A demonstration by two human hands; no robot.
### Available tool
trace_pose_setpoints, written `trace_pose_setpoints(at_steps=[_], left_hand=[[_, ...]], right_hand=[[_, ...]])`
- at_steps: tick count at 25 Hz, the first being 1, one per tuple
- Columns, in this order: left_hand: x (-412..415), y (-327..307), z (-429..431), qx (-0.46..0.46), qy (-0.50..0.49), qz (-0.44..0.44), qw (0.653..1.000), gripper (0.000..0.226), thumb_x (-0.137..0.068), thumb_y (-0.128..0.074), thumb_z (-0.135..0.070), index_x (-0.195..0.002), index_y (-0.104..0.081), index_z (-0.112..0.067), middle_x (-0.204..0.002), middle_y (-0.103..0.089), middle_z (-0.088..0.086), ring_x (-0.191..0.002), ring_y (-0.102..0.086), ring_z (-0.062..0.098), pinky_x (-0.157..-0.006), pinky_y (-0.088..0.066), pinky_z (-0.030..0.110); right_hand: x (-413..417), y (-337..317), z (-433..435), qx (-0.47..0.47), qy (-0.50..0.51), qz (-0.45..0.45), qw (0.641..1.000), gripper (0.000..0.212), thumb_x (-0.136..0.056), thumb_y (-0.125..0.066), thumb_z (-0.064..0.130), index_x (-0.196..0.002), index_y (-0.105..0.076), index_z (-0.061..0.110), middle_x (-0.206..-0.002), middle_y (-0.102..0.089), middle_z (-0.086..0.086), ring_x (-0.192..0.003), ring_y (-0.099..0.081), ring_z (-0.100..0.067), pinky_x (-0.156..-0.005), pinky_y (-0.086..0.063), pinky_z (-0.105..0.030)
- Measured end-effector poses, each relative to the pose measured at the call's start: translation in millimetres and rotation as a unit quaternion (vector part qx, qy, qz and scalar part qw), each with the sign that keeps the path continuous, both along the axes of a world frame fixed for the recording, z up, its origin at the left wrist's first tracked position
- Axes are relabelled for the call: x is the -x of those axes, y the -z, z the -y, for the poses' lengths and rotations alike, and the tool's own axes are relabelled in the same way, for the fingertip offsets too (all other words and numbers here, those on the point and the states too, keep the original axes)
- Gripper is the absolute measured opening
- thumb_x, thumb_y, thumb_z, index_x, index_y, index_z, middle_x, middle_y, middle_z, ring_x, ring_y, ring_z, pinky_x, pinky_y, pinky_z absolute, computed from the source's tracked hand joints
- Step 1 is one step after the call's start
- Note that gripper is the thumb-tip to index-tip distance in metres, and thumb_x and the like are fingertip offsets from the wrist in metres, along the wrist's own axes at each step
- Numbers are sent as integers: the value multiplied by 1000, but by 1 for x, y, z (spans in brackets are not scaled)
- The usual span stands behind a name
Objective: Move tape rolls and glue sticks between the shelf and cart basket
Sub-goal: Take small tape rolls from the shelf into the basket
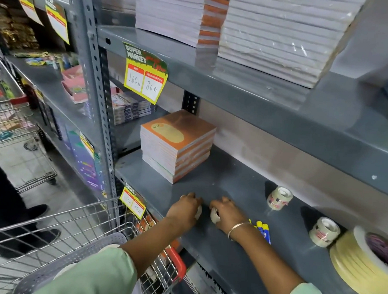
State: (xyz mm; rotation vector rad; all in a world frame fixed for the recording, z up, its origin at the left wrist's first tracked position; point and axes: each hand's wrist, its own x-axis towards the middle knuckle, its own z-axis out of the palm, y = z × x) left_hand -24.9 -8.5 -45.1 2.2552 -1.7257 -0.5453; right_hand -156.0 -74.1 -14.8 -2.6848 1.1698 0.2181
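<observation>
Nearest the camera, 2 pale green sleeves reached forward over the wire cart basket (pixel 84 226), which stood against the front of the grey shelf (pixel 227 186). A grey perforated tub (pixel 62 268) sat inside the basket under the left forearm.

Both hands rested palm down on the shelf, close together near its front edge. The left hand (pixel 184 210) was curled over a small pale tape roll (pixel 198 212); only the roll's edge showed beneath the fingers, so the firmness of the grip could not be told. The right hand (pixel 226 215), with a bangle at the wrist, was closed around a second small tape roll (pixel 215 215), its hollow core facing left.

Just right of the right wrist, the glue sticks (pixel 264 231), blue with yellow caps, lay flat on the shelf, partly hidden by the forearm.

Further right, a stack of wide cream masking tape rolls (pixel 360 266) lay tilted near the front edge. Touching its left side stood a clear tape roll (pixel 324 231). Another clear tape roll (pixel 279 197) stood further back, well apart from the hands.

Behind the hands, toward the rear of the shelf, was a stack of orange-covered notebooks (pixel 177 145). A yellow price tag (pixel 146 78) reading 160 and 80 hung from the shelf above, which carried 2 tall stacks of white paper pads (pixel 281 30).
</observation>
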Motion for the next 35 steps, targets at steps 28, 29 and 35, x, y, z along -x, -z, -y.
trace_pose_setpoints(at_steps=[28,29,35], left_hand=[[-65,327,-221,-191,-298,-185,917,46,-90,-49,-11,-133,-32,-8,-149,-25,15,-136,-29,33,-86,-48,49],[-64,329,-219,-188,-300,-182,917,46,-91,-49,-13,-133,-33,-8,-148,-26,15,-136,-29,33,-85,-48,48],[-64,330,-217,-146,-301,-130,933,53,-79,-63,-12,-126,-39,-10,-128,-41,13,-121,-40,32,-81,-49,41]], right_hand=[[-166,348,-192,-93,-156,-146,972,33,-97,-37,13,-128,-46,12,-134,-50,-13,-123,-48,-28,-96,-45,-39],[-164,352,-191,-77,-171,-146,971,32,-96,-38,12,-127,-46,12,-133,-50,-12,-123,-47,-28,-96,-45,-38],[-162,354,-192,-76,-178,-154,969,35,-93,-50,13,-126,-42,12,-132,-45,-12,-127,-40,-27,-99,-44,-35]])
